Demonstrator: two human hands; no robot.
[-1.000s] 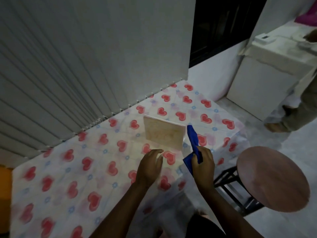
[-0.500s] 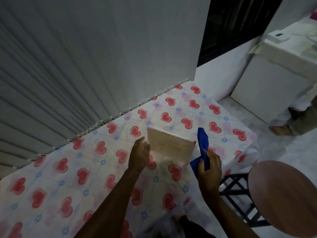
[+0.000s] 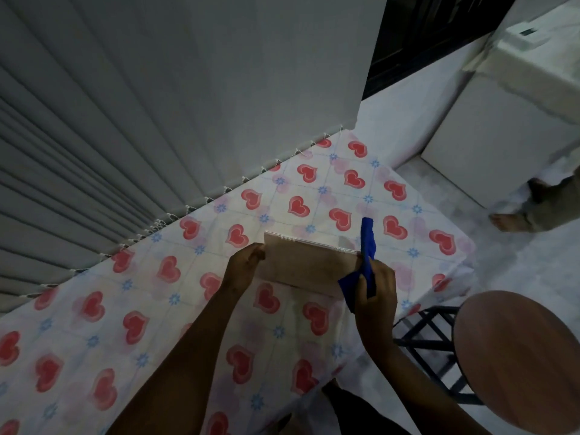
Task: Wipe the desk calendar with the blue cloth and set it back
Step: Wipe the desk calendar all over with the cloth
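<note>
While the right hand [image 3: 375,290] at 4 o'clock holds its grip clenched around the blue cloth [image 3: 367,243], whose free end stands up past the spiral top, the left hand [image 3: 243,268] pinches the left edge of the desk calendar [image 3: 301,265]. The calendar stands on the heart-print table [image 3: 345,183] at centre, blinds [image 3: 125,120] behind at 11 o'clock. Risk: a one-edge pinch may let the light calendar tip or skate on the slick cover under wiping pressure.

Home room, heart-print tablecloth [image 3: 314,189], stool [image 3: 518,365] (wooden)
</note>
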